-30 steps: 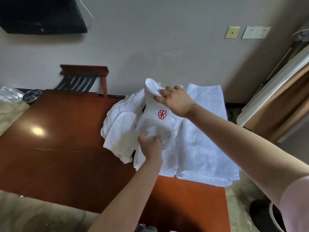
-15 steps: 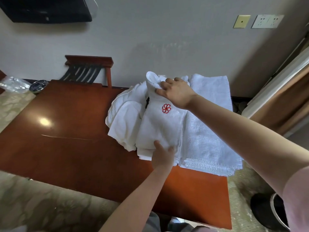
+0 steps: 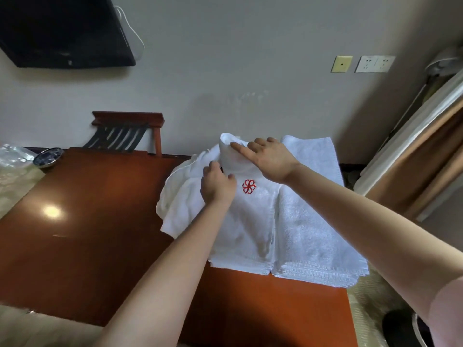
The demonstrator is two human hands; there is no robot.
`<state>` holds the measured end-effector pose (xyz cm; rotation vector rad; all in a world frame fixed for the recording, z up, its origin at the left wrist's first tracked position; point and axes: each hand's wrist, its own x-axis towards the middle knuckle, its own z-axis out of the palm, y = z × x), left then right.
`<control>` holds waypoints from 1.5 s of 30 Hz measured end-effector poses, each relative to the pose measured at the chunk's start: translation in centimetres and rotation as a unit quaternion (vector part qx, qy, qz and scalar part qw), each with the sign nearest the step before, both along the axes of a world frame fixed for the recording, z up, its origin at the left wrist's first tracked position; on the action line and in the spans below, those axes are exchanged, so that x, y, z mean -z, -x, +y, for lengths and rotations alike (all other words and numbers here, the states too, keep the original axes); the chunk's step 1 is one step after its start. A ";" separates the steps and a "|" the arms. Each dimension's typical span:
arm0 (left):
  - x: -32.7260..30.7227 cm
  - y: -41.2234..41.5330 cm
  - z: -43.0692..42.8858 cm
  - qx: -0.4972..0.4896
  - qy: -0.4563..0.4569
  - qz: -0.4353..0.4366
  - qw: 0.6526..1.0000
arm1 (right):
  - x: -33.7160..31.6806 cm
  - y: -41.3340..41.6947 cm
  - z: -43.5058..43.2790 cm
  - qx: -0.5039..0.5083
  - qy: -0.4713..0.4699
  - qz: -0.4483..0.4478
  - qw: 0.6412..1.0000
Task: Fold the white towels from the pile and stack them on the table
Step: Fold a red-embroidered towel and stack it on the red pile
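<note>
White towel (image 3: 250, 221) with a red flower emblem (image 3: 249, 186) lies at the right end of a polished wooden table (image 3: 87, 234), seen from a head camera looking forward and down. Its long axis runs from the table's near edge away toward the far edge by the wall. Its near end lies flat. Its far end stands up in a soft roll (image 3: 229, 141).

A loose pile (image 3: 180, 204) of crumpled white towels touches it on the left. A folded stack (image 3: 313, 216) of towels lies against it on the right, reaching the table's right edge.

The person's right hand (image 3: 271, 160) rests on the upturned far end with fingers straight, pressing and not clasping. The left hand (image 3: 217, 189) sits just left of the emblem with its fingers curled in at the towel's left edge. It seems to be pinching the cloth there, though the fingertips are hidden behind the hand.

Both hands are at the far end, and most of the towel's length lies between them and the near edge. The left hand is the nearer one to the loose side. Any coming fold probably brings the raised end back along that long axis.

Beyond the far edge stands a wooden chair (image 3: 125, 131). A small dish (image 3: 47, 156) sits at the far left corner.
</note>
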<state>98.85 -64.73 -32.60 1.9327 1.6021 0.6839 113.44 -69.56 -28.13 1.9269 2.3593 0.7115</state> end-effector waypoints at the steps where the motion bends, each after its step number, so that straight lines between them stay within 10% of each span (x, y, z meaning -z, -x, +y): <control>1: -0.5 -0.4 1.5 0.000 -0.007 -0.015 1.000 | 0.2 -0.2 0.2 0.001 -0.003 0.005 1.000; 9: -2.8 -3.3 10.6 0.223 0.172 -0.170 0.944 | 0.6 -2.7 2.8 0.036 -0.035 0.054 0.997; 15: -3.1 -5.7 15.0 0.287 0.176 -0.194 0.922 | 0.2 -7.0 5.8 0.264 0.058 0.251 0.930; 21: -0.7 -8.6 19.3 0.245 0.223 -0.202 0.922 | 1.5 -11.3 8.7 0.321 -0.001 0.633 0.705; 26: 3.2 -11.5 22.6 0.191 0.263 -0.221 0.920 | 5.7 -13.0 12.1 0.298 -0.048 0.749 0.590; 41: 12.6 -16.2 25.6 0.117 0.157 -0.030 0.980 | 14.8 -15.2 17.7 0.336 0.021 0.388 0.858; 45: 12.6 -16.3 25.6 0.144 0.114 0.021 0.983 | 15.2 -15.2 18.3 0.343 0.056 0.316 0.883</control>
